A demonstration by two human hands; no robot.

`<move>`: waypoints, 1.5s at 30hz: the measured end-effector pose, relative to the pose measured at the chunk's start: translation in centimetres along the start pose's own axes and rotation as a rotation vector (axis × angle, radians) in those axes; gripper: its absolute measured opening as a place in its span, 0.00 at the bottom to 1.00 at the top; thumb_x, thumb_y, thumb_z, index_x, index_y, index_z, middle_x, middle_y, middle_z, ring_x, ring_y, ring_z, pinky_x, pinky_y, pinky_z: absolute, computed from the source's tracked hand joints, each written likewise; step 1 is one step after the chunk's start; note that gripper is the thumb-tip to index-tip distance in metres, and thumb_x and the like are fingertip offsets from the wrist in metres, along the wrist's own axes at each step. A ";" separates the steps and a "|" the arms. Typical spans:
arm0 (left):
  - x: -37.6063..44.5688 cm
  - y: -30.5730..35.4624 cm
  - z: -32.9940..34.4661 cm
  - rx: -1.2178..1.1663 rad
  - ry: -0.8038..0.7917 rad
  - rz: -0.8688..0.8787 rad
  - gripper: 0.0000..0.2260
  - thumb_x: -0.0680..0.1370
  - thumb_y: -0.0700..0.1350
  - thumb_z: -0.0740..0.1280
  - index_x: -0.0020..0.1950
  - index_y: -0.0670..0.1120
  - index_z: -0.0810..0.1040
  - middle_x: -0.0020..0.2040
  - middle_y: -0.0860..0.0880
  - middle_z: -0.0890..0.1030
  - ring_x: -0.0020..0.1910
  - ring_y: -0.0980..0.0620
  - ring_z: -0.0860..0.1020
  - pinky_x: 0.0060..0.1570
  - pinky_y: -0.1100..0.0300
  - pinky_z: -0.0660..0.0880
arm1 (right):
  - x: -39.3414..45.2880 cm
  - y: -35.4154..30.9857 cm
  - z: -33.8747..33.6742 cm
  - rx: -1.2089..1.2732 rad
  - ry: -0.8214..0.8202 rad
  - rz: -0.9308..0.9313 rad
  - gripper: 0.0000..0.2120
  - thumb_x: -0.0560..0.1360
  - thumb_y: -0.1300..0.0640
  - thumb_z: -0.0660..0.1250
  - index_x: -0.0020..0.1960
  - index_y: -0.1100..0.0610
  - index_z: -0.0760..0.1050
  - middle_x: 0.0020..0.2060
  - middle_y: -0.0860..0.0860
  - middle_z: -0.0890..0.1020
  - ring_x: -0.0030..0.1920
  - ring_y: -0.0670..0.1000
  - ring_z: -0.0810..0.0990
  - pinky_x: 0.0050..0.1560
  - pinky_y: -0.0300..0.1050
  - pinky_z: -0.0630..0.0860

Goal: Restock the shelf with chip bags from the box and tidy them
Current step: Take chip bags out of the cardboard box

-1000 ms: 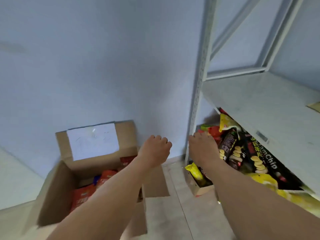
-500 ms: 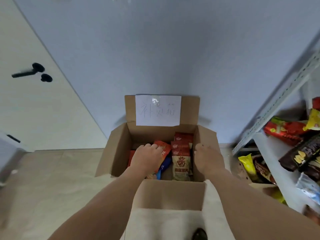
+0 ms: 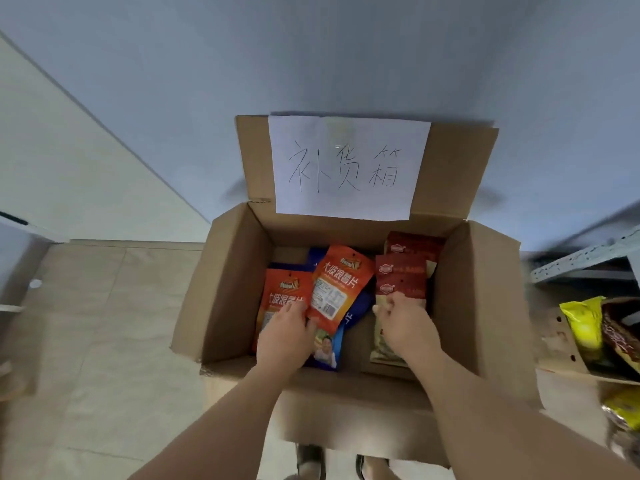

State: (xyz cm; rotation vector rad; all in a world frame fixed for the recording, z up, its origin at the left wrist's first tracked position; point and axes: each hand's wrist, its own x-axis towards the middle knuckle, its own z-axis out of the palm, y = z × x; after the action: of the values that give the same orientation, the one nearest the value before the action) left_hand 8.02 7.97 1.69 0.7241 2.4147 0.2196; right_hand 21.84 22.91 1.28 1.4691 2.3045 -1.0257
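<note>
Head camera looks down into an open brown cardboard box (image 3: 228, 289) that stands on a beige tiled floor (image 3: 104, 341), with both forearms of the person reaching into it from below. On the raised back flap of the box, beyond both hands, a white paper sheet with handwritten Chinese characters (image 3: 348, 168) is stuck.

The left hand (image 3: 285, 336) is inside the left half of the box. Its thumb and fingers pinch the lower edge of an orange chip bag with white Chinese letters and a white label panel (image 3: 337, 289); this bag is tilted, and its top points away from the hand toward the back wall. Just to the left of this hand, and partly under it, a second orange chip bag of the same print (image 3: 282, 299) lies flat. Under both orange bags, and to the right of the left wrist, a blue bag with a small picture of a person (image 3: 329, 348) shows its lower corner.

The right hand (image 3: 403, 323) is in the right half of the box. Its fingers are curled down onto the top of a dark red and cream snack bag (image 3: 401, 289), touching it; whether they really grip it cannot be told. Beyond this hand two more dark red bags of the same kind (image 3: 412, 249) stand in a row toward the back wall.

Far to the right of the right hand, outside the box, a yellow chip bag (image 3: 580, 323) is on a low place beside a grey metal shelf rail (image 3: 585, 261), which is blurred.
</note>
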 end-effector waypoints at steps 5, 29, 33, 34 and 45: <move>8.7 -6.4 5.1 -0.232 -0.080 -0.356 0.26 0.80 0.57 0.66 0.75 0.50 0.66 0.67 0.47 0.75 0.63 0.46 0.77 0.63 0.46 0.76 | 8.0 0.3 9.0 0.289 -0.132 0.207 0.21 0.81 0.46 0.64 0.67 0.58 0.71 0.59 0.55 0.80 0.58 0.57 0.78 0.50 0.46 0.71; 19.0 -17.4 13.6 -0.730 -0.339 -0.538 0.17 0.71 0.41 0.79 0.57 0.49 0.79 0.49 0.50 0.87 0.44 0.54 0.86 0.38 0.61 0.78 | 19.8 -1.3 24.7 0.979 0.022 0.602 0.20 0.70 0.53 0.79 0.57 0.57 0.75 0.46 0.51 0.84 0.45 0.55 0.84 0.53 0.57 0.81; 18.1 -17.8 12.9 -0.758 -0.426 -0.507 0.13 0.74 0.42 0.77 0.57 0.49 0.81 0.49 0.49 0.88 0.46 0.52 0.86 0.41 0.60 0.78 | 19.3 -1.7 24.5 1.051 0.029 0.582 0.22 0.72 0.60 0.77 0.61 0.59 0.71 0.50 0.53 0.83 0.48 0.57 0.83 0.54 0.60 0.81; 17.8 -17.7 12.7 -0.765 -0.433 -0.494 0.12 0.74 0.42 0.77 0.57 0.49 0.81 0.50 0.49 0.88 0.47 0.52 0.87 0.42 0.59 0.79 | 18.9 -2.0 24.1 1.067 0.030 0.570 0.23 0.73 0.61 0.76 0.62 0.59 0.69 0.50 0.53 0.82 0.48 0.57 0.83 0.54 0.60 0.80; 12.8 -13.7 6.8 -0.824 -0.513 -0.302 0.14 0.76 0.42 0.75 0.60 0.51 0.79 0.51 0.48 0.88 0.50 0.48 0.87 0.50 0.52 0.81 | 9.9 -0.4 16.6 1.263 -0.023 0.582 0.02 0.81 0.55 0.67 0.49 0.50 0.76 0.50 0.55 0.85 0.51 0.58 0.84 0.61 0.63 0.77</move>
State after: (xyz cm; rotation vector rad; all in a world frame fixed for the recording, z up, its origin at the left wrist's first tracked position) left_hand -2.65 3.42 -14.52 0.0191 1.6835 0.7417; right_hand 13.89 18.88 -15.92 2.2071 0.8887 -2.3576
